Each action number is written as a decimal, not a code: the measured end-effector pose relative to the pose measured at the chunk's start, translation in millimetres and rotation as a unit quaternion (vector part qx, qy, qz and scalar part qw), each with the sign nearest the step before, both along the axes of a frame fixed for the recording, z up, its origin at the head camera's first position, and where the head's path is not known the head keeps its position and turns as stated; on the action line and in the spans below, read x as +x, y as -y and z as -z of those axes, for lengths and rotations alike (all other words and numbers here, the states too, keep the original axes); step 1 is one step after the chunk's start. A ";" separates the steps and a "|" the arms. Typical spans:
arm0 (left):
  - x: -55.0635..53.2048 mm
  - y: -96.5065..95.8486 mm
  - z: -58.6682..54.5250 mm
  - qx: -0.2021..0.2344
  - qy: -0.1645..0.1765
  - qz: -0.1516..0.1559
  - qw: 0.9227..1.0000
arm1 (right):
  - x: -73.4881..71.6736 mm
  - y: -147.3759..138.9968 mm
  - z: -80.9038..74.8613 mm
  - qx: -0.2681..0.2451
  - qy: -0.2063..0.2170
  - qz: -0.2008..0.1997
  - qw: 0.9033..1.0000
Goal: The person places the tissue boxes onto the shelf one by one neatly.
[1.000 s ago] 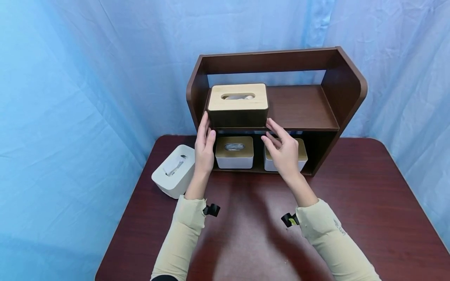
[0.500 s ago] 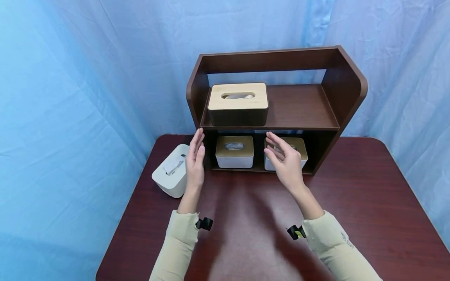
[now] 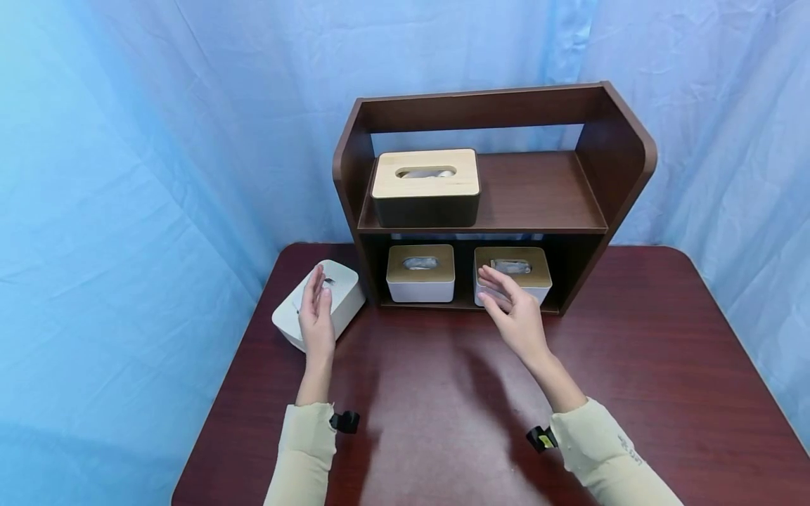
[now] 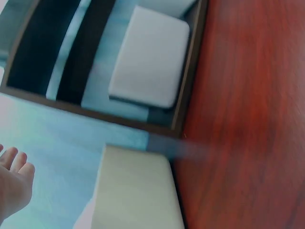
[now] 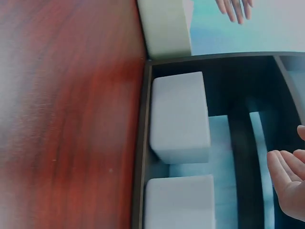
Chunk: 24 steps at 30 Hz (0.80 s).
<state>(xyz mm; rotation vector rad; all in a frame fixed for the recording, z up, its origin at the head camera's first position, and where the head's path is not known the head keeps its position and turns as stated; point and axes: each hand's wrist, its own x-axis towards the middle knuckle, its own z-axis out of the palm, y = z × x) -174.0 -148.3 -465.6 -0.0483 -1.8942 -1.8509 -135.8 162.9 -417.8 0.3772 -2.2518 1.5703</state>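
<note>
My left hand (image 3: 318, 320) hovers over the white tissue box (image 3: 346, 309) on the table's left side and hides part of its lid; its fingers are extended and hold nothing. In front of the right tissue box (image 3: 543, 270) on the lower shelf is my right hand (image 3: 520, 316), fingers relaxed and nothing in them. A dark tissue box with a pale wooden lid (image 3: 436, 186) sits at the left of the upper shelf, apart from both hands. Another white tissue box with a wooden lid (image 3: 420, 284) stands on the lower shelf, left of the middle.
The dark brown two-tier shelf (image 3: 531, 228) stands at the back of the reddish-brown table (image 3: 639, 351). Its right side panel (image 3: 623, 151) rises beside the upper shelf. Light blue curtains (image 3: 190, 140) hang behind and along both sides.
Both hands have come away from the dark tissue box, which stays on the upper shelf. The left hand has moved left and down to the white tissue box; the right has drawn down and back.
</note>
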 end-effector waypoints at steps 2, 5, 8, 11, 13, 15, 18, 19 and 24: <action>1.2 7.5 5.5 -0.001 0.011 -0.024 1.000 | 1.6 -1.2 2.8 -0.005 0.005 -0.006 1.000; 3.4 18.3 14.0 -0.002 0.021 -0.056 0.998 | 2.4 -3.0 9.2 -0.011 0.007 -0.013 1.000; 7.7 27.4 20.5 -0.007 0.027 -0.085 0.996 | 2.2 -4.4 15.2 -0.014 0.010 -0.016 1.000; 17.4 31.9 18.5 -0.014 0.028 -0.107 0.994 | 2.2 -5.2 19.8 -0.015 0.015 -0.016 1.000; 24.4 33.5 15.8 -0.018 0.027 -0.119 0.992 | 2.5 -5.7 22.2 -0.015 0.019 -0.015 1.000; 29.3 34.9 15.0 -0.028 0.028 -0.133 0.990 | 2.9 -6.2 24.1 -0.015 0.023 -0.015 0.999; 27.5 43.0 31.8 -0.045 0.024 -0.162 0.985 | 1.4 -7.8 31.7 -0.013 0.030 -0.014 0.999; 25.6 46.1 40.0 -0.047 0.025 -0.172 0.984 | -0.7 -9.2 37.9 -0.014 0.031 -0.014 0.999; 21.4 53.7 68.8 -0.048 0.080 -0.189 0.978 | -10.9 -13.6 67.3 -0.019 0.040 -0.017 0.999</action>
